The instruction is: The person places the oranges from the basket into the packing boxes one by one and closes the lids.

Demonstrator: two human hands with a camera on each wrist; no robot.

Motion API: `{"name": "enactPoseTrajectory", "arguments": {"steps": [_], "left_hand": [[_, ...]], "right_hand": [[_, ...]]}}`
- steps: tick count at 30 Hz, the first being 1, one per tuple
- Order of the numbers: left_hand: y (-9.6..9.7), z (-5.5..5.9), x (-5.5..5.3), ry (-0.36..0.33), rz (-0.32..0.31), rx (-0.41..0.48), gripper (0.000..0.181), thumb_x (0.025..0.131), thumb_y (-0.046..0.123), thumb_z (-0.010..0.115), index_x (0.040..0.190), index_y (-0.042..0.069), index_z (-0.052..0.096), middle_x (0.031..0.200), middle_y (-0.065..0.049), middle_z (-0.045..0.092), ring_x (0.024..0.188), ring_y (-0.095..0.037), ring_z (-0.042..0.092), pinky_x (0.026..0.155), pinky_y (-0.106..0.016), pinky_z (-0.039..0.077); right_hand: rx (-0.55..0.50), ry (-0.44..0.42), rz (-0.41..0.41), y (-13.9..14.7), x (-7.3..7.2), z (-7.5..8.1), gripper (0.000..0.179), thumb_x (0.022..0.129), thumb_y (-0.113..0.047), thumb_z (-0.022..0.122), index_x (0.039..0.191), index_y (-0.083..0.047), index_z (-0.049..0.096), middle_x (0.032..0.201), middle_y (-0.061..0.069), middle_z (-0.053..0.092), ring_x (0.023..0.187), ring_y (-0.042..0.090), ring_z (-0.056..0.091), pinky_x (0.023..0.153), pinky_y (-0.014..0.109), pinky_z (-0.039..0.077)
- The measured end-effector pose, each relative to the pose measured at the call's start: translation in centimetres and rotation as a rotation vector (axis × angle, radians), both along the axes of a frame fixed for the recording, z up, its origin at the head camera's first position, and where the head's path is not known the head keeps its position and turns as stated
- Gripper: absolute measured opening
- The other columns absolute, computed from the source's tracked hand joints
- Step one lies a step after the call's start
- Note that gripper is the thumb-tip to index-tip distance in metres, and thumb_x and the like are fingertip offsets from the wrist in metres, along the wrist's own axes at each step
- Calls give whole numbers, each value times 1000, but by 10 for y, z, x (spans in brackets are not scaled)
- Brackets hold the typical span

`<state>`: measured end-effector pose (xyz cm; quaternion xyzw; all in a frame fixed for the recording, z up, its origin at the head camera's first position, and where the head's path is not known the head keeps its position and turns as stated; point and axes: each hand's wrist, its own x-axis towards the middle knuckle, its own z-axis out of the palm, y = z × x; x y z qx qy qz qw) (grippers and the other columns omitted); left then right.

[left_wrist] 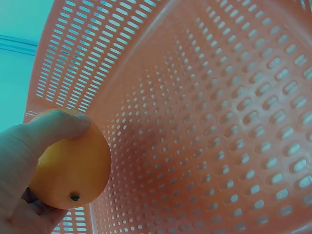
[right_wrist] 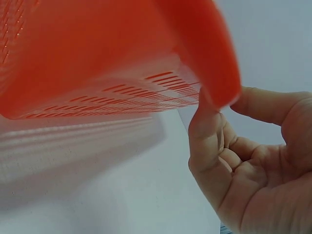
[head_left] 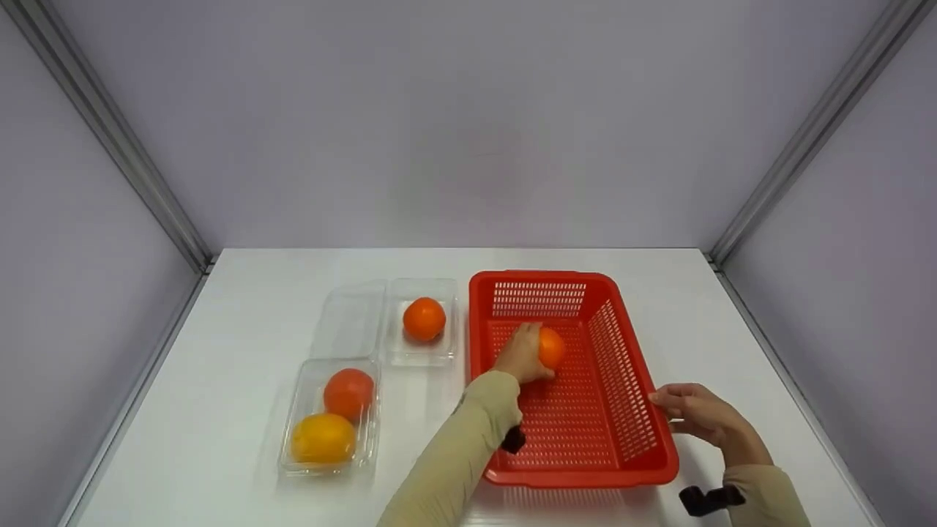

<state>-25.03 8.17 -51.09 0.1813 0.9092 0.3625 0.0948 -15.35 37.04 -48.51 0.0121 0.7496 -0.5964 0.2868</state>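
My left hand (head_left: 521, 356) reaches inside the red plastic basket (head_left: 571, 480) and grips an orange (head_left: 552, 348). In the left wrist view the thumb lies across the orange (left_wrist: 80, 168), whose small green stem end shows; the other fingers are mostly hidden behind it. At the basket's right side, my right hand (head_left: 701, 413) pinches the rim. The right wrist view shows the thumb and the curled index finger on either side of this rim (right_wrist: 222, 73). Whether the basket's base rests fully on the table cannot be told.
Left of the basket, an open clear plastic box (head_left: 421, 359) holds another orange (head_left: 424, 319), its lid (head_left: 350, 322) folded out leftward. Nearer, a second clear box (head_left: 293, 432) contains a reddish-orange round fruit (head_left: 348, 395) and a yellow fruit (head_left: 323, 438). Walls enclose the white table (head_left: 219, 351).
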Motion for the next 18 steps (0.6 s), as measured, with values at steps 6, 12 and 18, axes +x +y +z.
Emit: {"name": "enactPoseTrajectory", "arguments": {"steps": [6, 12, 18], "left_hand": [[1, -1, -1, -15, 10, 33, 87, 73, 16, 83, 145, 4, 37, 143, -15, 46, 128, -29, 51, 109, -43, 44], [2, -1, -2, -3, 6, 45, 88, 72, 16, 84, 145, 1, 37, 142, -16, 47, 127, -30, 52, 108, -44, 45], [3, 0, -3, -6, 13, 56, 88, 72, 16, 84, 145, 2, 37, 141, -16, 47, 125, -30, 53, 108, -44, 45]], "right_hand": [[19, -8, -12, -1, -1, 0, 25, 99, -25, 52, 107, -5, 65, 96, -5, 71, 90, 10, 68, 79, 29, 59], [12, -14, -17, -1, -2, 1, 24, 98, -24, 52, 106, -5, 65, 96, -5, 71, 89, 10, 68, 78, 29, 59], [-3, -21, -16, 0, -2, 1, 22, 99, -23, 52, 104, -7, 66, 95, -6, 71, 89, 10, 68, 79, 29, 59]]}}
